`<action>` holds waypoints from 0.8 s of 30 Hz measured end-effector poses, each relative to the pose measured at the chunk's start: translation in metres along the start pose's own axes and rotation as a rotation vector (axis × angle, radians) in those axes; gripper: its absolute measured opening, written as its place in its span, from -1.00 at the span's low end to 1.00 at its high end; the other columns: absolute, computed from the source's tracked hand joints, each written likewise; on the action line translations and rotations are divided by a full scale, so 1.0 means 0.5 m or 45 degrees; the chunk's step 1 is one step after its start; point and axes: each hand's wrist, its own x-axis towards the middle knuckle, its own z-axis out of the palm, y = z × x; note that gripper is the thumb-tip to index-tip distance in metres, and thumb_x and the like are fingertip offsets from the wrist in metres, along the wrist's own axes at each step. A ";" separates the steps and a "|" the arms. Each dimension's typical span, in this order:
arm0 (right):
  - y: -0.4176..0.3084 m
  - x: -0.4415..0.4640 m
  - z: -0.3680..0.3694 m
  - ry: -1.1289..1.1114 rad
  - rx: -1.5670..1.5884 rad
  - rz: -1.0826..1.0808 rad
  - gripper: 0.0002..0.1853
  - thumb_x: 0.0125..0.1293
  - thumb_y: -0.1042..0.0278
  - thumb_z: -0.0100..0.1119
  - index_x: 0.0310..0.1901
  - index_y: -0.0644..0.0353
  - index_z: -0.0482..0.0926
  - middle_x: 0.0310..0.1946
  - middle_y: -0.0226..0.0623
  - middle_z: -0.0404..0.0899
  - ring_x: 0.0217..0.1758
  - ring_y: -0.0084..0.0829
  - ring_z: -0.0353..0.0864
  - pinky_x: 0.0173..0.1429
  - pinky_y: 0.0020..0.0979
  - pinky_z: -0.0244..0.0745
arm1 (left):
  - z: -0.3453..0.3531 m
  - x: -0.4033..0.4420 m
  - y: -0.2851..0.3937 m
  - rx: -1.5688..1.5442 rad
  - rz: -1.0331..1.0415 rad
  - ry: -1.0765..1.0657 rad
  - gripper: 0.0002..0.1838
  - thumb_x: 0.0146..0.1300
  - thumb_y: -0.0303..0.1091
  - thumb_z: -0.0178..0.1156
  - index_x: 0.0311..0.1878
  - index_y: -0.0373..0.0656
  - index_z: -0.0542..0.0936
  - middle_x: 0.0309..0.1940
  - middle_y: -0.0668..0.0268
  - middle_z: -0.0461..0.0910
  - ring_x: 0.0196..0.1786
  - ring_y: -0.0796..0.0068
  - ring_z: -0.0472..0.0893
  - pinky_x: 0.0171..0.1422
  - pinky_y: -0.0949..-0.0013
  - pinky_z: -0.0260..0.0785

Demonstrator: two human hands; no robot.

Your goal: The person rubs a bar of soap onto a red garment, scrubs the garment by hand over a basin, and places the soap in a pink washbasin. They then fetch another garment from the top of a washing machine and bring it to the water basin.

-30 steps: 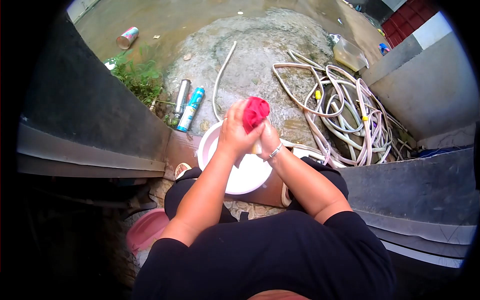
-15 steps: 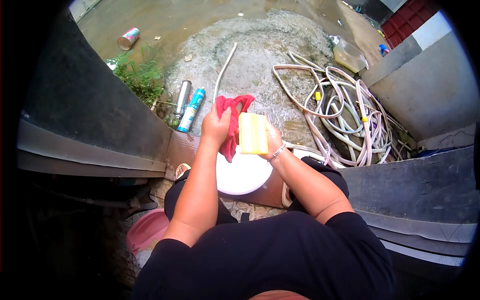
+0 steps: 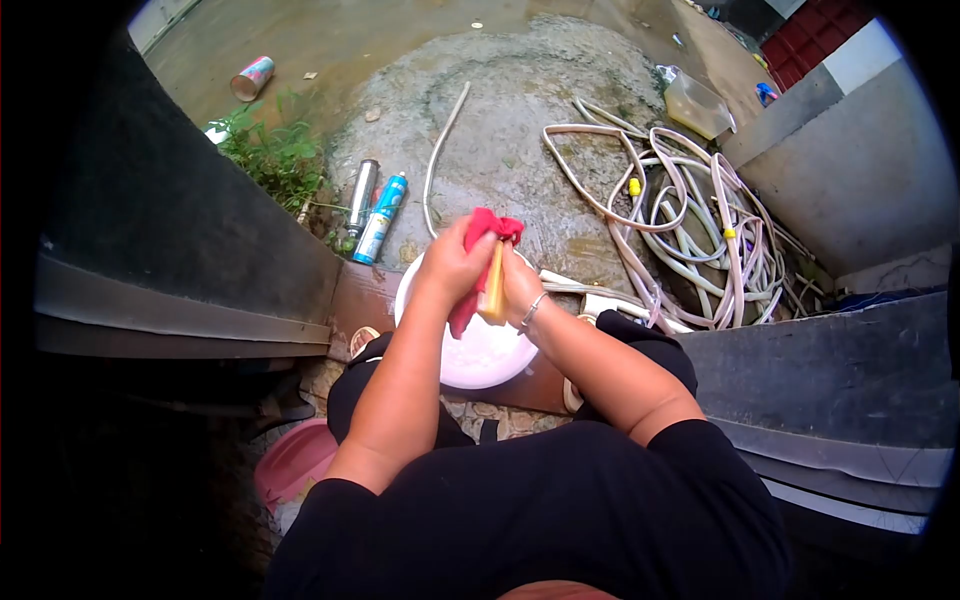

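Over a white basin (image 3: 480, 362), my two hands meet in the middle of the view. My left hand (image 3: 455, 265) is closed on a red cloth (image 3: 488, 222), part of which hangs down below the fingers. My right hand (image 3: 521, 288) grips a yellow striped block (image 3: 493, 290), seen nearly edge-on; whether it is soap or a sponge I cannot tell. The cloth lies against the block's left side. Something whitish shows inside the basin, beneath the hands.
White hoses (image 3: 690, 230) lie tangled at the right, near a clear plastic box (image 3: 698, 106). A blue spray can (image 3: 381, 220) and a silver can (image 3: 363, 195) lie left of the hands. Dark walls flank both sides. A pink basin (image 3: 295, 460) sits lower left.
The yellow block has turned from its broad face to its edge and moved left against the red cloth. My hands have come together, and more of the white basin shows.
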 end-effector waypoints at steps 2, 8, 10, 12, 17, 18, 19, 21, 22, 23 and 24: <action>0.000 -0.017 0.006 0.005 0.161 0.050 -0.50 0.36 -0.16 -0.33 -0.02 0.10 0.37 -0.21 -0.28 0.51 -0.25 -0.36 0.58 -0.23 -0.29 0.54 | 0.011 -0.011 0.000 0.239 0.042 -0.005 -0.50 0.06 -0.08 0.21 0.01 -0.17 0.47 -0.16 0.02 0.55 -0.07 0.11 0.55 0.00 0.25 0.37; -0.025 -0.053 0.032 -0.259 0.272 0.021 -0.50 0.33 -0.16 -0.22 0.07 0.07 0.33 -0.06 -0.30 0.48 -0.05 -0.35 0.52 0.00 -0.25 0.48 | 0.010 -0.001 -0.007 0.167 0.045 -0.054 -0.50 0.06 -0.10 0.22 0.01 -0.21 0.45 -0.17 0.08 0.54 -0.08 0.16 0.55 0.02 0.27 0.36; -0.022 -0.044 0.021 -0.372 0.302 0.096 -0.53 0.30 -0.14 -0.11 0.06 0.04 0.35 -0.05 -0.33 0.48 0.00 -0.38 0.50 0.05 -0.25 0.45 | 0.012 0.001 -0.015 0.109 0.164 -0.085 -0.52 0.07 -0.08 0.21 -0.03 -0.22 0.45 -0.20 0.11 0.53 -0.10 0.20 0.53 0.04 0.27 0.33; -0.026 -0.041 0.017 -0.390 0.339 0.116 -0.54 0.30 -0.13 -0.11 0.05 0.03 0.36 -0.05 -0.34 0.49 0.00 -0.38 0.50 0.06 -0.24 0.44 | 0.012 0.000 -0.020 0.153 0.121 -0.105 -0.43 0.03 -0.01 0.22 0.02 -0.19 0.43 -0.14 0.07 0.50 -0.01 0.13 0.48 0.09 0.23 0.30; -0.042 -0.058 0.029 -0.405 0.493 0.173 -0.52 0.30 -0.15 -0.14 0.07 0.04 0.33 -0.03 -0.30 0.47 0.00 -0.33 0.50 0.08 -0.22 0.43 | -0.009 0.002 0.003 0.080 -0.022 -0.108 -0.38 -0.01 0.06 0.24 0.05 -0.16 0.44 -0.11 0.03 0.50 0.02 0.07 0.47 0.11 0.21 0.31; -0.043 -0.059 0.025 -0.434 0.471 0.177 -0.51 0.31 -0.15 -0.17 0.08 0.05 0.32 -0.02 -0.27 0.45 -0.01 -0.30 0.50 0.07 -0.20 0.44 | -0.017 -0.001 0.015 0.045 -0.031 -0.088 -0.46 0.03 -0.01 0.23 0.02 -0.16 0.47 -0.11 0.03 0.50 -0.03 0.08 0.50 0.06 0.22 0.34; -0.043 -0.059 0.022 -0.436 0.468 0.178 -0.51 0.31 -0.15 -0.17 0.08 0.05 0.32 -0.02 -0.27 0.45 -0.01 -0.30 0.50 0.07 -0.20 0.44 | -0.018 -0.001 0.013 0.044 -0.031 -0.084 -0.46 0.03 -0.01 0.23 0.02 -0.16 0.47 -0.11 0.03 0.50 -0.03 0.08 0.50 0.06 0.22 0.34; -0.044 -0.061 0.021 -0.474 0.448 0.203 -0.52 0.31 -0.13 -0.15 0.06 0.07 0.33 -0.04 -0.24 0.47 -0.03 -0.29 0.52 0.04 -0.21 0.47 | -0.022 -0.001 0.003 0.155 0.011 -0.057 -0.58 0.11 -0.18 0.20 0.00 -0.20 0.47 -0.17 0.14 0.57 -0.07 0.26 0.56 0.03 0.31 0.36; -0.042 -0.058 0.017 -0.476 0.448 0.205 -0.52 0.31 -0.13 -0.15 0.06 0.07 0.33 -0.04 -0.24 0.47 -0.03 -0.29 0.52 0.04 -0.21 0.47 | -0.024 -0.001 -0.001 0.157 0.009 -0.055 -0.58 0.11 -0.18 0.20 0.00 -0.20 0.47 -0.17 0.14 0.57 -0.07 0.26 0.56 0.03 0.31 0.36; -0.038 -0.052 0.009 -0.449 0.432 0.219 -0.51 0.30 -0.13 -0.13 0.06 0.09 0.32 -0.06 -0.22 0.47 -0.06 -0.27 0.54 0.01 -0.19 0.49 | -0.026 0.001 -0.005 0.094 -0.026 -0.074 -0.61 0.12 -0.21 0.18 -0.01 -0.19 0.47 -0.18 0.14 0.58 -0.09 0.27 0.57 0.01 0.32 0.37; -0.040 -0.051 0.007 -0.421 0.416 0.232 -0.51 0.30 -0.12 -0.11 0.06 0.11 0.32 -0.08 -0.19 0.48 -0.08 -0.24 0.55 -0.03 -0.16 0.52 | -0.028 0.003 -0.007 0.032 -0.060 -0.094 -0.63 0.14 -0.24 0.17 -0.01 -0.18 0.48 -0.20 0.13 0.59 -0.10 0.27 0.58 0.00 0.33 0.37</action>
